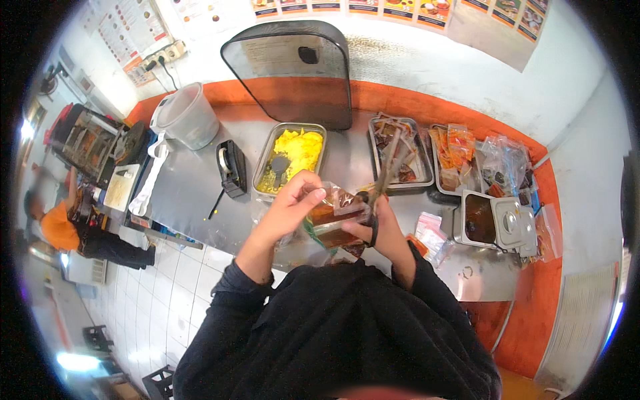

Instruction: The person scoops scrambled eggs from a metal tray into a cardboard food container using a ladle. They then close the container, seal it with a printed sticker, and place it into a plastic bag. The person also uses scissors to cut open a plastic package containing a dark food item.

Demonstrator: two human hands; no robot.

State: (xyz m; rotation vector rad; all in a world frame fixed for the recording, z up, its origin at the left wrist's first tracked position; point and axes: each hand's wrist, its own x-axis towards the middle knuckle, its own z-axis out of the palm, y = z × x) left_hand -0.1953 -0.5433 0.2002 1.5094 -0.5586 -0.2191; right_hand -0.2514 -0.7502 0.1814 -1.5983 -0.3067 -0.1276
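Note:
Close to my chest, my left hand (283,213) pinches the upper edge of a clear plastic bag (337,227) with reddish-brown contents. The fingers of my right hand (391,233) are wrapped round the dark handles of a pair of scissors (389,163), at the bag's right side. Their blurred blades point up and away from me. Whether the bag is cut cannot be made out. Just beyond my left hand stands a metal tray of yellow food (301,148) with a dark scoop (279,164) in it.
Left on the metal counter are a tape dispenser (230,170) and a clear tub (191,120). Trays of filled sachets (403,175) and a metal container of brown sauce (479,223) stand right. A mesh cover (287,70) leans behind. A person in orange (59,227) stands far left.

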